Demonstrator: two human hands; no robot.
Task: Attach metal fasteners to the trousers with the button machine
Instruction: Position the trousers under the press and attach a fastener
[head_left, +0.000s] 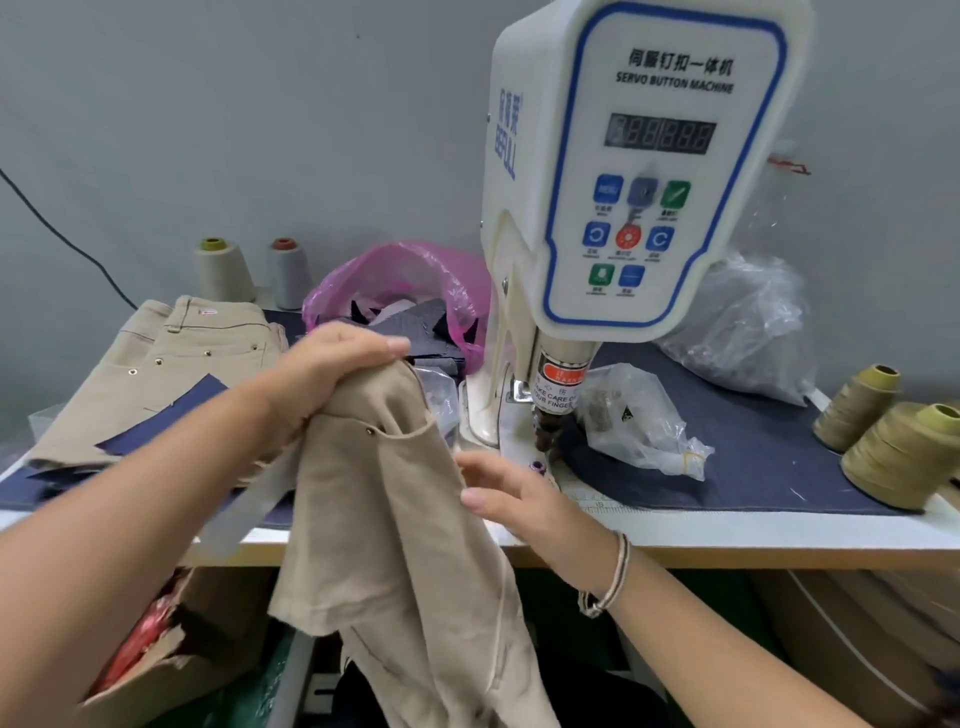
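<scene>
Mid-frame, the left hand (332, 358) grips the soft, limp trousers (395, 519) at the waistband; the right hand (511, 496), fingers straight, holds nothing. Best held near the pocket rivet (370, 431).

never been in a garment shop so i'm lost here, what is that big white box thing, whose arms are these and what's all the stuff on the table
There is one picture, taken by a camera on the worker's head, so the arms are the worker's own.

The white box is a servo button machine; its label says so. It has a keypad, and a punch head below that presses metal fasteners into cloth.

The left hand grips a pair of tan trousers that hang over the table's front edge. The right hand is open beside them, near the punch.

On the table lie a stack of tan trousers already carrying fasteners, a pink bag of dark scraps, clear plastic bags, and thread cones.
</scene>
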